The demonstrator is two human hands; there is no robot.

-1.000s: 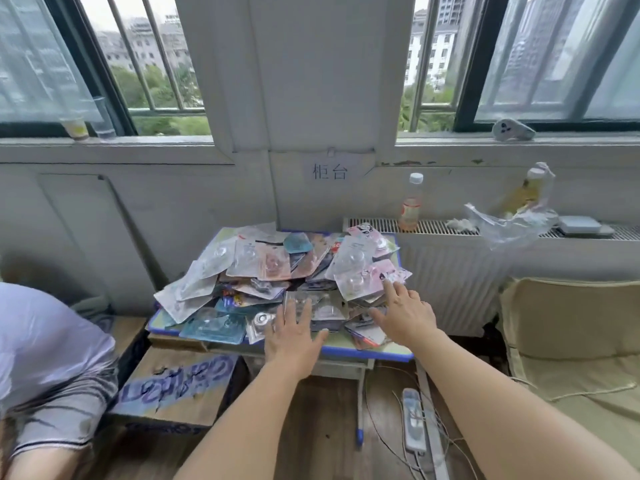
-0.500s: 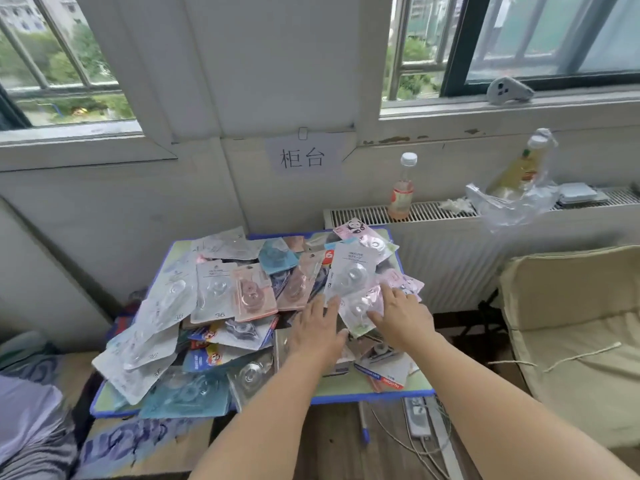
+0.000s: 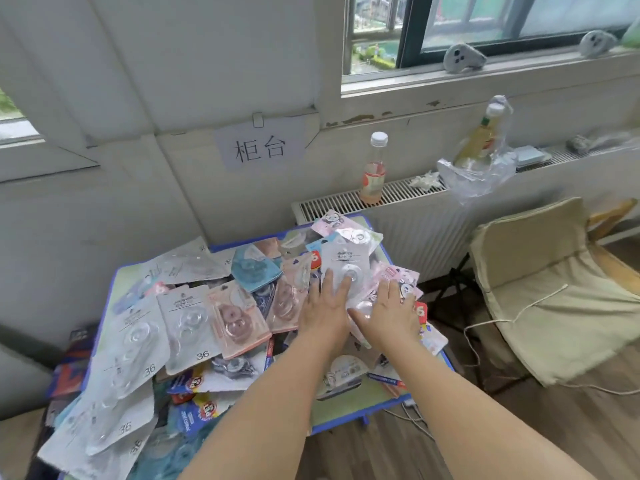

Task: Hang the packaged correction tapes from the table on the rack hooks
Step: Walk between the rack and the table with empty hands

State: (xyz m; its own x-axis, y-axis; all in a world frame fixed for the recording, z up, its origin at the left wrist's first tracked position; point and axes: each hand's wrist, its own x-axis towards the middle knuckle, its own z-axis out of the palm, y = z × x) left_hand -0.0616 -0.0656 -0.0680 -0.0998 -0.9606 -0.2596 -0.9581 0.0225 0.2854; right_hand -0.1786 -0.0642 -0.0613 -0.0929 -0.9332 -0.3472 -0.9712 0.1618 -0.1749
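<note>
A heap of packaged correction tapes [image 3: 194, 320], white, pink, blue and clear, covers the small blue-rimmed table [image 3: 346, 426]. My left hand [image 3: 323, 308] lies flat on the pile with straight fingers touching a white package [image 3: 343, 263] near the table's far right. Beside it my right hand [image 3: 388, 315] rests on clear and pink packages [image 3: 391, 273], thumb stretched toward the left hand. Neither hand plainly grips a package. No rack or hooks are in view.
A radiator [image 3: 415, 230] runs behind the table with a pink drink bottle [image 3: 372, 174] and a plastic bag holding a bottle [image 3: 481, 161] on top. A beige folding chair [image 3: 554, 289] stands to the right. Cables [image 3: 419, 419] lie on the wooden floor.
Both hands have slid from the pile's near edge toward its far right, onto the white and pink packages. The view has shifted right and closer; the person at the left is out of sight.
</note>
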